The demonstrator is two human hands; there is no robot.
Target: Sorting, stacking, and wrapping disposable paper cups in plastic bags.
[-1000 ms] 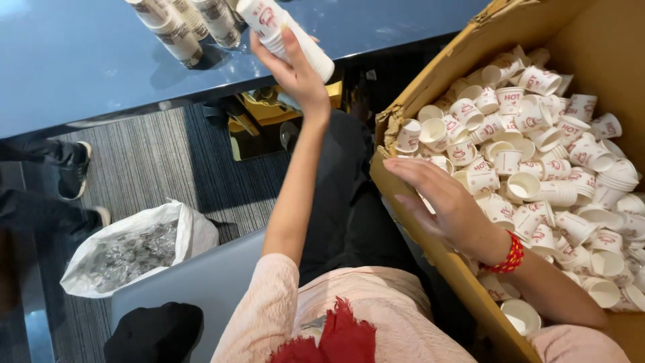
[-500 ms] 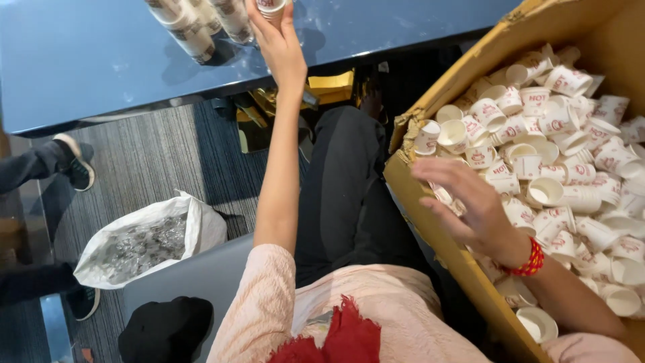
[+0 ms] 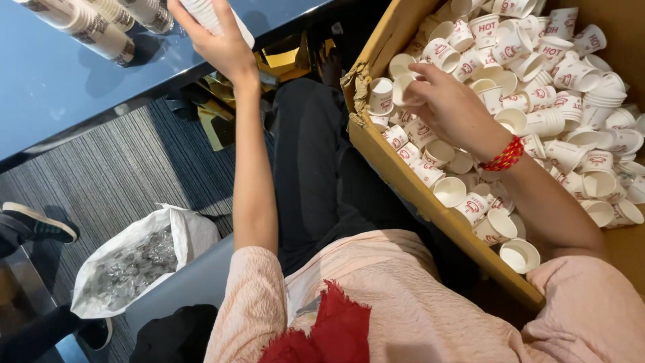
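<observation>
Gripping a stack of white paper cups (image 3: 218,17) at eleven o'clock over the blue bench (image 3: 60,81), the left hand (image 3: 218,47) is closed around it. The right hand (image 3: 450,107) pinches one small red-printed cup (image 3: 405,89) above the brown cardboard box (image 3: 410,181) at two o'clock.

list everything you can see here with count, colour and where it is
cardboard box: one, brown, right, open
loose paper cups: too many to count, white with red print, heaped in the box
table: one, blue-grey top, upper left
cup stacks lying on the table: at least three, white with dark print, top left
plastic bag: one, white, on the floor lower left, holding clear crumpled wrappers
carpet: grey, striped, under the table
shoes: two partly seen, dark with pale soles, left edge, another person's
left hand: grip shut on a stack of white cups at the table edge
right hand: red wristband, grip shut on one white cup over the box
</observation>
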